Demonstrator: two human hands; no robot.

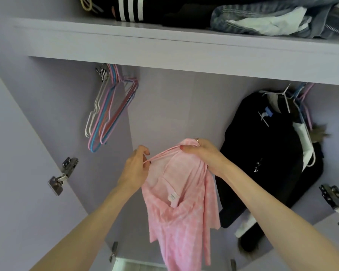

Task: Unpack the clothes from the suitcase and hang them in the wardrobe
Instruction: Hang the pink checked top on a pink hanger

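the scene is enclosed by pale lilac panels (164,106) at the back and sides. a thick lilac shelf (164,47) is set across the top, lit softly and evenly. metal hinges are fixed at the left edge (64,176) and the right edge (335,200). a strip of light-coloured surface (137,266) is glimpsed at the bottom.

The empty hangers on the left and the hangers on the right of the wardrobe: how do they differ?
The empty hangers on the left carry nothing; the hangers on the right bear dark clothes. The left ones show their full outlines, in white, pink, blue and orange; of the right ones mostly the tops show. Both groups are thin, hang under the shelf and tilt in this wide-angle view.
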